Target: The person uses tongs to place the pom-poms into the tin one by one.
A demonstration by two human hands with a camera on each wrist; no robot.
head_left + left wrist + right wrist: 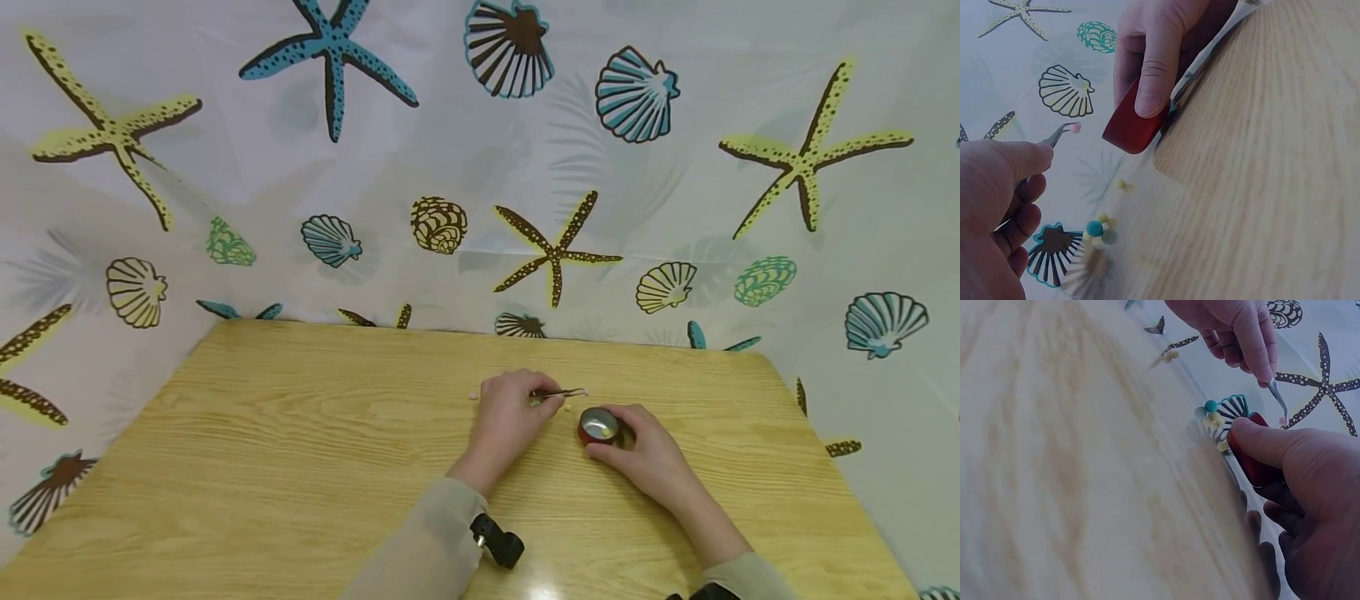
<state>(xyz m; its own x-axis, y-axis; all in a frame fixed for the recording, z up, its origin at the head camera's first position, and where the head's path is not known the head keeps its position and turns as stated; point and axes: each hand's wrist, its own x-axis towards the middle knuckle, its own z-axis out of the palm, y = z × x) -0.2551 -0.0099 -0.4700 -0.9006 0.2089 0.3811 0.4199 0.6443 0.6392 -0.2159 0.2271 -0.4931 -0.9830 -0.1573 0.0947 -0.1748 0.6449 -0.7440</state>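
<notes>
In the head view my left hand (pixel 510 421) pinches a pair of metal tweezers (pixel 566 392) with bent tips. A small pink bead (pixel 1075 128) sits at the tips, raised above the table in the left wrist view. My right hand (pixel 652 462) grips a small round red cup (pixel 1136 130) between thumb and fingers. The cup has a shiny metal inside, where a yellow bead (pixel 606 432) shows. The tweezer tips are just beyond the cup, up and slightly left of it in the head view.
Several loose beads lie on the wooden table (pixel 300 467). Among them are a teal bead (pixel 1094 229), a yellow bead (pixel 1120 184) and a pale bead (pixel 472 397) left of my left hand. A cloth (pixel 420 150) printed with shells and starfish hangs behind the table.
</notes>
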